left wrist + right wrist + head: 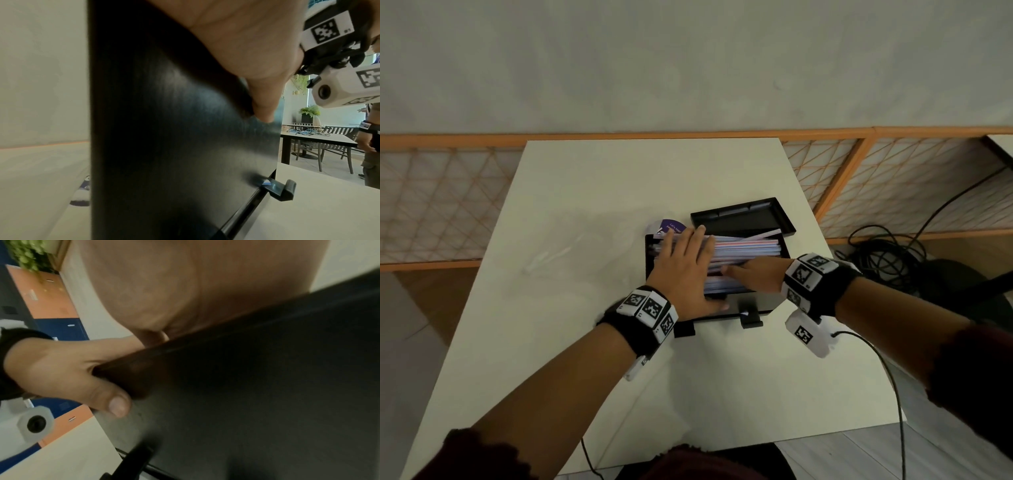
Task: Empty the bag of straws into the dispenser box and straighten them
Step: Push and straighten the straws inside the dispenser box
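The left hand (681, 270) lies flat, fingers straight and together, pressing down on the left part of the straws (746, 248), while its thumb hooks over the near wall of the dispenser box (763, 301), as the right wrist view shows. The right hand (753, 274) reaches in from the right with fingers extended and low among the straws; whether its fingertips pinch any of them is hidden, so I read it as pushing rather than gripping. The straws fill the black dispenser box, which sits toward the right of the white bench (585, 192), its lid (743, 216) lying just behind it and touching the far rim. Their long axis runs left to right along the box's length, mostly parallel, though one pale straw near the back tilts up across the far right corner. To the left of the box lies the clear bag (619, 233) with a purple label, flattened on the bench and apparently empty. Judging from this, the emptying looks done and the straightening is under way; what seems left is levelling the stray straw and settling the pile evenly.
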`<state>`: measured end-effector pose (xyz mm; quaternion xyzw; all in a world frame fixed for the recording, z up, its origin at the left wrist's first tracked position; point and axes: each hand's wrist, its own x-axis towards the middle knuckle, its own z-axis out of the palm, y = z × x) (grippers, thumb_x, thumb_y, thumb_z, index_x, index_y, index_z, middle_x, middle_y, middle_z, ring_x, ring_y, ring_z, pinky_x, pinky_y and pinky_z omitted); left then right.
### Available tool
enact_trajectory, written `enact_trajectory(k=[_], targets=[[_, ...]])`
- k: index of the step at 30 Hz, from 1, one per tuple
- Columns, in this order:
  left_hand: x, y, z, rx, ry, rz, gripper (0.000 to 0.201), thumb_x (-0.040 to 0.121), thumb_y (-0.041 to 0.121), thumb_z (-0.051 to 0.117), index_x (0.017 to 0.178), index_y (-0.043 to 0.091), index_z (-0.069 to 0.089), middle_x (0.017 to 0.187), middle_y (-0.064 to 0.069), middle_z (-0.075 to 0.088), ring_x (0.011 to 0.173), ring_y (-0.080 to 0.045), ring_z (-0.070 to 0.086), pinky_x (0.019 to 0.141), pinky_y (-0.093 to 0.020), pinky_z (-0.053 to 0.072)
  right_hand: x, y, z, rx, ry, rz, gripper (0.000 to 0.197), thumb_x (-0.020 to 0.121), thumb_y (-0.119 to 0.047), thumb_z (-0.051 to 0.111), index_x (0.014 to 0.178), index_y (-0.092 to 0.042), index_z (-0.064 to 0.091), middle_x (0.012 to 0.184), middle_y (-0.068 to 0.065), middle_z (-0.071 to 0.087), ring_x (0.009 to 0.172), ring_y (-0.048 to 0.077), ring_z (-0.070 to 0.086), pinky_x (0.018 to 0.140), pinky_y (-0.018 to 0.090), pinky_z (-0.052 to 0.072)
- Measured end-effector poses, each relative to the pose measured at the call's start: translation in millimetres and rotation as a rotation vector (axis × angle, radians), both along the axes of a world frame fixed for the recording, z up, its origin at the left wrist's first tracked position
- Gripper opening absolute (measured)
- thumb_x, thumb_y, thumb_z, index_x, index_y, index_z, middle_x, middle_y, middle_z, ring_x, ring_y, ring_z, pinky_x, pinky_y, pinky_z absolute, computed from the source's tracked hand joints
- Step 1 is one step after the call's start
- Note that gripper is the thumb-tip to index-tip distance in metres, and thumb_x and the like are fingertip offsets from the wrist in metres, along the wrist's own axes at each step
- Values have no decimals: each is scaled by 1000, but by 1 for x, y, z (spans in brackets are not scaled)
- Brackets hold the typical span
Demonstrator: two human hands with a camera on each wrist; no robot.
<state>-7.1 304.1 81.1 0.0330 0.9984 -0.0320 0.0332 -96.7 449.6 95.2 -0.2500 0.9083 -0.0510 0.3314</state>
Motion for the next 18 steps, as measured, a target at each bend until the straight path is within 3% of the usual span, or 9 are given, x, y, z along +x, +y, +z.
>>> enact_trajectory(k=[4, 8, 11, 15, 16, 18], targets=[[1, -1, -1, 24, 14, 4, 113, 70, 83, 41, 149, 10, 7, 158, -13, 7, 145, -31, 7, 117, -53, 0, 4, -11, -4, -14, -44, -55, 60, 94, -54, 38, 143, -20, 36, 137, 10, 51, 124, 26, 49, 108, 36, 35], [1, -1, -2, 33, 14, 4, 114, 68, 84, 41, 149, 11, 9, 157, -12, 11, 144, -31, 9, 116, -54, 2, 6, -19, 6, -43, -89, -50, 57, 97, -39, 43, 146, -13, 27, 144, 11, 43, 131, 25, 41, 109, 31, 29], [0, -2, -4, 31, 15, 2, 113, 68, 84, 41, 148, 11, 11, 157, -12, 12, 144, -31, 10, 116, -55, 4, 0, -19, 13, 0, -80, -67, 63, 96, -40, 45, 147, -10, 23, 148, 12, 36, 135, 26, 36, 110, 29, 25], [0, -2, -6, 41, 20, 3, 113, 68, 84, 41, 149, 11, 10, 157, -12, 10, 145, -31, 8, 116, -55, 3, -3, -21, 24, -30, -136, -11, 51, 102, -16, 34, 145, 2, 15, 151, 18, 27, 140, 27, 27, 97, 2, 22], [0, -2, -6, 42, 19, 3, 112, 69, 84, 41, 149, 11, 9, 157, -12, 10, 145, -31, 7, 116, -55, 3, -2, -20, 26, -43, -114, 2, 51, 102, -21, 36, 146, -2, 19, 152, 14, 26, 142, 25, 24, 102, 5, 18], [0, -2, -6, 44, 17, 7, 112, 69, 83, 41, 149, 12, 8, 158, -12, 7, 145, -30, 5, 116, -55, 2, -2, -18, 27, -59, -97, 6, 53, 99, -34, 39, 146, -11, 28, 151, 8, 31, 142, 22, 25, 113, 21, 14]])
